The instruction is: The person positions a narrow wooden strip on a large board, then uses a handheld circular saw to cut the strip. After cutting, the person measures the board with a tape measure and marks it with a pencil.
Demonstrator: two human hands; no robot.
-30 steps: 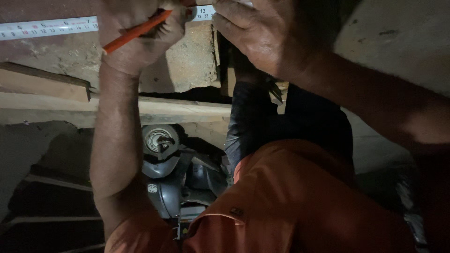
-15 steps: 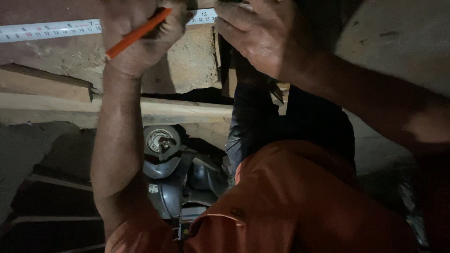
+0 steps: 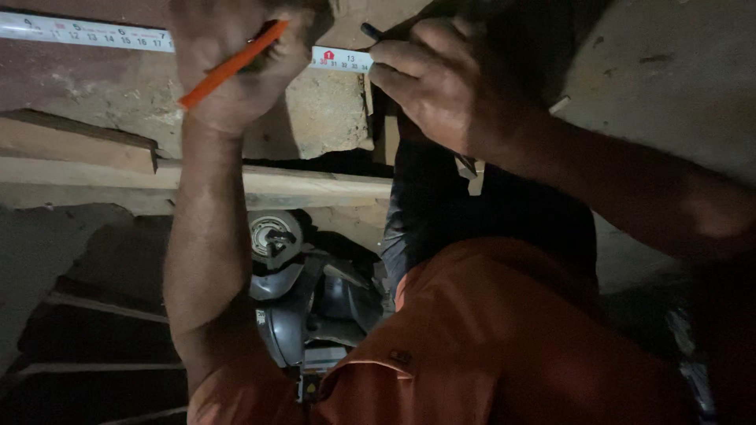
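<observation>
Starting at the far left, a white tape measure [image 3: 87,33] runs flat along the top of a rough, pale block of stone or board [image 3: 323,118], stretched left to right so its markings face up where they can be read. It's lying tight against the material, which makes sense if you want a straight reading along that edge.

Next over, the left hand [image 3: 236,63] is curled closed around an orange pencil [image 3: 231,66], with the pencil angled from lower left up to upper right and its upper end sitting right at the tape. The hand partly covers the tape, so it looks to me like it's also pressing the blade down to stop it sliding, though I can't say for sure.

Below that arm there's a plank [image 3: 118,177] lying across, and under it a grey power tool [image 3: 307,307] with a round part showing, parked near the person's body and out of the way.

Moving right, the right hand [image 3: 449,86] is closed with its fingers resting at the tape's other visible stretch, just beside the end of the block. A dark slim thing pokes out above its fingers; too dim to tell what it is. Nearest the camera is the orange shirt [image 3: 504,346], and a bare pale slab [image 3: 669,71] fills the far right.
</observation>
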